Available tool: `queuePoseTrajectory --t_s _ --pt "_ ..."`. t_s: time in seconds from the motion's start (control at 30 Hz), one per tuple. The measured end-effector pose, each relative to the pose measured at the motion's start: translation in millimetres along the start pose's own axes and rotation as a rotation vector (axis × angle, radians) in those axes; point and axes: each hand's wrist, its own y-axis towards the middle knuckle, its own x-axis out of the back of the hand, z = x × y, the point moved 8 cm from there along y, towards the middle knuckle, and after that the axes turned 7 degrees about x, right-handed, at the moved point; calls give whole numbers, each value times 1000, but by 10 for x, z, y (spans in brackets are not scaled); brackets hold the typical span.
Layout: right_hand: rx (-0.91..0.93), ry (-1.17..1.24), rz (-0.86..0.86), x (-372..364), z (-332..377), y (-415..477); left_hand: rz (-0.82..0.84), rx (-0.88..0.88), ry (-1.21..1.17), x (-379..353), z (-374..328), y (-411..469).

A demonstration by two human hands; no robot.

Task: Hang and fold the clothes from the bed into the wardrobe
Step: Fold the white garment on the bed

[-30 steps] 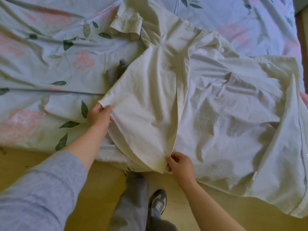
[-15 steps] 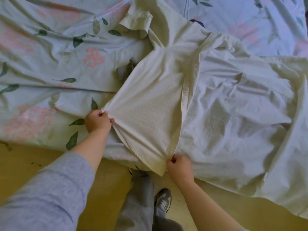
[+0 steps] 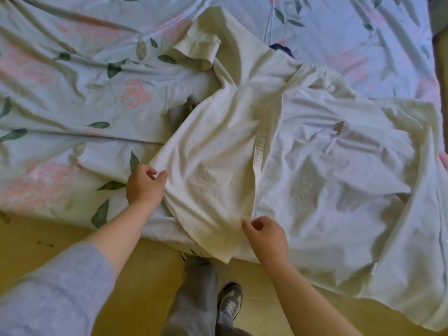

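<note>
The bed (image 3: 351,37) fills the view from 9 through 12 to 3 o'clock. It is covered by a crumpled pale blue sheet (image 3: 60,98) printed with pink flowers and green leaves. A white shirt (image 3: 315,154) lies spread open on the sheet from the centre out to 3 and 4 o'clock, and its lower part hangs over the bed's near edge. One short sleeve (image 3: 196,48) with a folded cuff points toward 12 o'clock. A grey garment (image 3: 180,112) peeks from under the shirt's side toward 10 o'clock. A dark cloth (image 3: 282,48) shows just beyond the shirt at 12 o'clock. The yellow floor (image 3: 135,275) runs along 6 o'clock, and a grey shoe (image 3: 230,300) stands on it.
</note>
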Motion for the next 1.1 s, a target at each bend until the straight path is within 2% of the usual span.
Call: queuePoseTrajectory --t_s 0.33,0.5,0.63,0.73,0.8,0.9,1.0,1.1 --pt "62 24 -203 1041 860 895 212 -154 -51 -314 -1217 -81" --pt "258 12 -389 1483 1374 1424 243 -231 -49 -591 -1719 138" --pt "426 43 -443 1724 1791 1911 280 -271 -101 -907 -2077 287" --pt "454 -52 -432 1796 1979 2291 318 -292 -108 -1118 -2286 349" --pt "393 -205 -350 1749 1975 2559 370 -325 -61 -1263 -2388 330" --pt "104 -360 -201 1727 1637 2888 366 -357 99 -1461 -2461 314" --pt "-83 -310 -94 1735 1224 3008 306 -351 226 -1554 -2511 317" --pt "-126 -242 -108 1816 988 3093 263 -339 347 -1630 -2618 308"
